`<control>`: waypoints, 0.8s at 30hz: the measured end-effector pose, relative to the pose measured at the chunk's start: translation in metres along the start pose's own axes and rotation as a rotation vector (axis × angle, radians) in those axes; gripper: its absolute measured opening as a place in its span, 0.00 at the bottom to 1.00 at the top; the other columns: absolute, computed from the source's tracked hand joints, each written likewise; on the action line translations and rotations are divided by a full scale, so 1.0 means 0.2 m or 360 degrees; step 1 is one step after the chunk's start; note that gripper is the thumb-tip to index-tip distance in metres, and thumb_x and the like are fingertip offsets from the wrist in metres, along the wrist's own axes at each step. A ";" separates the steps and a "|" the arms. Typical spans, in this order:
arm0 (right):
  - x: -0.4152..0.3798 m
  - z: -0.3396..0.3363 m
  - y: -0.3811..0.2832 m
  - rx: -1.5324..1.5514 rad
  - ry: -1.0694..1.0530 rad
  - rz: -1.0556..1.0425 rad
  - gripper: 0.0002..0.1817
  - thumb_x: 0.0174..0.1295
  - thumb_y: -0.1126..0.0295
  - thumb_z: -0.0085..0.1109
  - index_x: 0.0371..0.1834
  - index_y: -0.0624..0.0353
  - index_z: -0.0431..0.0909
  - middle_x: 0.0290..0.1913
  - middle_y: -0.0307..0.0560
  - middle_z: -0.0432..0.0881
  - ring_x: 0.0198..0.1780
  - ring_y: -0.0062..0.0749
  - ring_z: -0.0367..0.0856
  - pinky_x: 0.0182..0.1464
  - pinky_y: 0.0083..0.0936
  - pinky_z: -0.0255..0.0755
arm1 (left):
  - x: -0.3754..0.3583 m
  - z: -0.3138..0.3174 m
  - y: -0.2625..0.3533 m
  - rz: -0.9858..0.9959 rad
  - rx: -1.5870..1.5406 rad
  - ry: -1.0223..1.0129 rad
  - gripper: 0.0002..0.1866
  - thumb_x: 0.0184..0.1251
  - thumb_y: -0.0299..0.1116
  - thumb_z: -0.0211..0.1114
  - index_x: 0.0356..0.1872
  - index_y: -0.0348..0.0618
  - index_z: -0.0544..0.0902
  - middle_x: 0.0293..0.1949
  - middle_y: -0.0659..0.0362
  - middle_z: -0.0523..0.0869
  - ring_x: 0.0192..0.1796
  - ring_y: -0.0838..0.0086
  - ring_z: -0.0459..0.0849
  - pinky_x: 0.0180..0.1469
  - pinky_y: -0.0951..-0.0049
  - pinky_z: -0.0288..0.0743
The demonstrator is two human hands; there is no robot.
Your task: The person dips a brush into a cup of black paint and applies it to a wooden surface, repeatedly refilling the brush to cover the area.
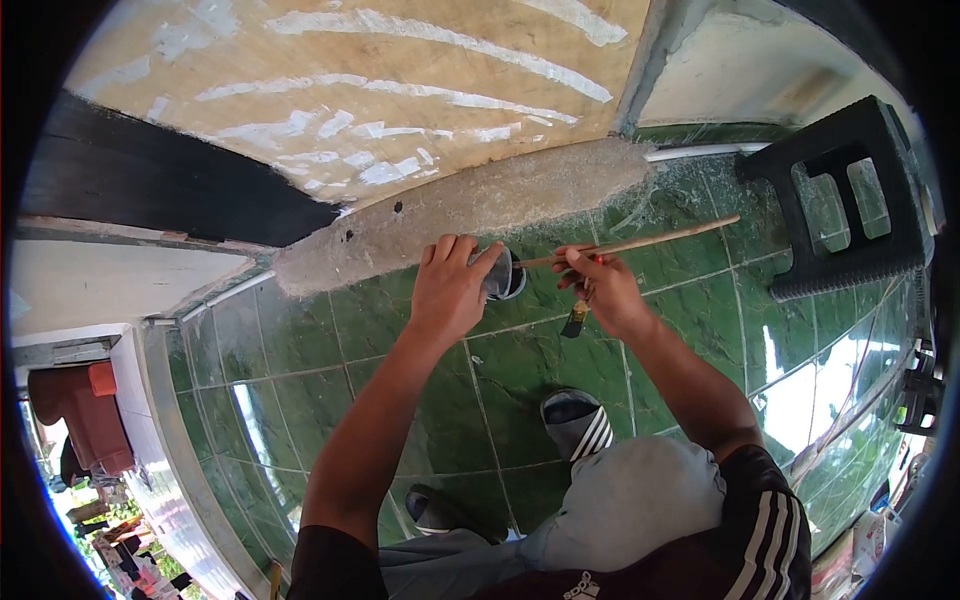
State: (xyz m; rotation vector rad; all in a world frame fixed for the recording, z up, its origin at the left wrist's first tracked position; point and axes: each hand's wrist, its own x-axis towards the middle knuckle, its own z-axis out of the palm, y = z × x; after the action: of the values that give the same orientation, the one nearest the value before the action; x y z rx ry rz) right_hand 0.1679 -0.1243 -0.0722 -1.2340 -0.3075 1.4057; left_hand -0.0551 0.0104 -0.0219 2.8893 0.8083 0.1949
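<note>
My left hand (455, 285) grips a small clear plastic cup (497, 275) with dark contents, tilted over the green floor. Between the fingers of my right hand (600, 285) is a thin wooden stick (660, 236), whose left end reaches the cup's mouth. A small paintbrush (575, 320) hangs below the same hand, its bristles pointing down, and seems to be held in it too. Red marks show on the right fingertips.
A dark plastic stool (850, 200) lies at the right. Ahead rises a wooden panel (450, 80) with white streaks, above a rough cement strip (460, 205). Green tiles (420, 400) cover the floor. A dark red chair (85, 410) shows at the left.
</note>
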 end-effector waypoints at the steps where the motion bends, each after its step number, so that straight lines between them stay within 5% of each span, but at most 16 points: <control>1: -0.01 0.00 0.01 -0.0050 -0.0001 -0.0022 0.16 0.77 0.60 0.63 0.56 0.60 0.86 0.44 0.41 0.91 0.38 0.21 0.85 0.35 0.19 0.65 | 0.00 0.00 0.01 -0.0012 -0.0017 -0.0010 0.35 0.49 0.29 0.80 0.65 0.53 0.86 0.52 0.58 0.80 0.60 0.62 0.76 0.63 0.58 0.69; 24: -0.08 0.00 0.00 -0.0284 -0.0059 -0.0380 0.12 0.75 0.70 0.66 0.54 0.68 0.86 0.44 0.49 0.90 0.41 0.28 0.86 0.46 0.27 0.80 | 0.01 -0.01 -0.02 0.0041 0.0029 -0.0066 0.31 0.49 0.26 0.79 0.61 0.48 0.87 0.49 0.57 0.79 0.57 0.60 0.76 0.62 0.59 0.72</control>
State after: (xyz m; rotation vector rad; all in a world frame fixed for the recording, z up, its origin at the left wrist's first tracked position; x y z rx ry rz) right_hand 0.1635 -0.1375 -0.0654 -1.2705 -0.5969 1.2158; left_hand -0.0559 0.0138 -0.0208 2.9113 0.7705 0.1304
